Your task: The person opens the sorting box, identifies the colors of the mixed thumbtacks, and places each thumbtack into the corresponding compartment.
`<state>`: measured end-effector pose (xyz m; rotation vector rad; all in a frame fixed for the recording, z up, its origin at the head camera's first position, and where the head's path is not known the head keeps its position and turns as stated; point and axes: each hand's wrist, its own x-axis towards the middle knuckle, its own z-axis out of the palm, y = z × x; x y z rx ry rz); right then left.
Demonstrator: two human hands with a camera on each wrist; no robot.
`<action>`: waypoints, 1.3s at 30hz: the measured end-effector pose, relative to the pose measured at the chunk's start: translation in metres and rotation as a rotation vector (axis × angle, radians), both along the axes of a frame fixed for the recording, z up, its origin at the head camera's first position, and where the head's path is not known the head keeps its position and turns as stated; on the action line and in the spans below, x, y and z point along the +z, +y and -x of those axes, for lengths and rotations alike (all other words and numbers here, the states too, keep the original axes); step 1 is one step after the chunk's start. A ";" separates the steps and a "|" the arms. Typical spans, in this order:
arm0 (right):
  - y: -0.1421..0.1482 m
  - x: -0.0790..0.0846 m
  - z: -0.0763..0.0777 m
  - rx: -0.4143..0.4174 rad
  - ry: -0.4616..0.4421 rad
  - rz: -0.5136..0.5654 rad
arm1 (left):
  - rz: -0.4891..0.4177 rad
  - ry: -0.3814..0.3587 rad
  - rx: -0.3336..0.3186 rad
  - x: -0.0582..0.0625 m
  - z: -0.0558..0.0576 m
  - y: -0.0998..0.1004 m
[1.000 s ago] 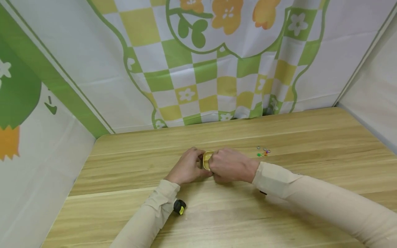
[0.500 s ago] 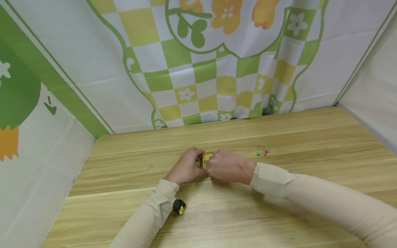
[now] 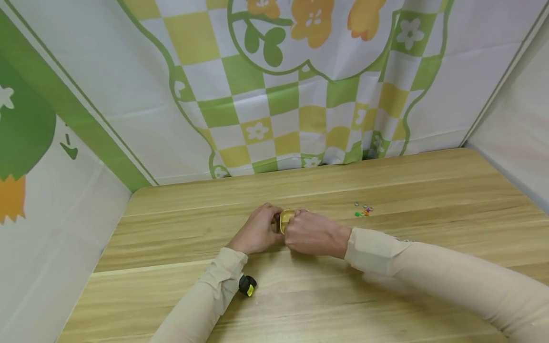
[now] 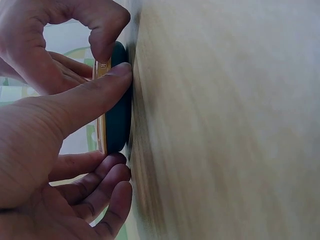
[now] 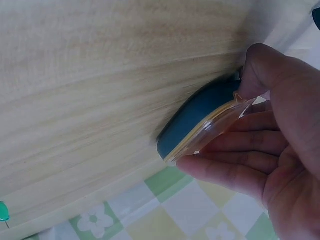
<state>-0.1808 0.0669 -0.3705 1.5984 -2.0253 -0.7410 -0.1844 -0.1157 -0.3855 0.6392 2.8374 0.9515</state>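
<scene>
A small box with a dark teal base (image 4: 117, 122) and a clear, yellow-rimmed lid (image 5: 212, 127) stands flat on the wooden table between both hands. In the head view its yellowish top (image 3: 286, 220) is partly covered by the right hand. The left hand (image 3: 256, 231) grips the box from the left, thumb against the near side and fingers round the opposite side. The right hand (image 3: 316, 233) holds the lid's right side, its thumb at the rim near a small tab and its other fingers along the far edge of the lid.
Several small colourful pushpins (image 3: 366, 212) lie right of the hands; a green pushpin (image 5: 4, 212) shows in the right wrist view. A small black thing with a yellow patch (image 3: 247, 286) is beside the left sleeve. A checked curtain (image 3: 274, 119) hangs behind the table.
The right hand has shifted slightly left over the box and now hides the left thumb's tip in the head view. The left hand stays in place.
</scene>
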 end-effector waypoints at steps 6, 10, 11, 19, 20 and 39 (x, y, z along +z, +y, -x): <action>-0.002 -0.001 0.000 0.003 0.017 -0.018 | 0.009 -0.012 0.007 0.001 0.000 -0.001; -0.003 -0.002 0.000 0.002 0.033 -0.024 | 0.015 -0.013 0.007 0.000 0.001 -0.001; -0.003 -0.002 0.000 0.002 0.034 -0.022 | 0.018 -0.013 0.007 0.000 0.001 -0.001; -0.005 -0.002 0.000 -0.006 0.018 -0.003 | 0.033 -0.009 -0.001 0.000 0.002 -0.002; -0.006 -0.002 0.000 -0.007 0.021 -0.005 | 0.033 -0.009 -0.001 0.000 0.002 -0.002; -0.002 0.000 0.003 0.000 -0.060 0.050 | 0.038 0.024 -0.026 -0.001 0.004 -0.002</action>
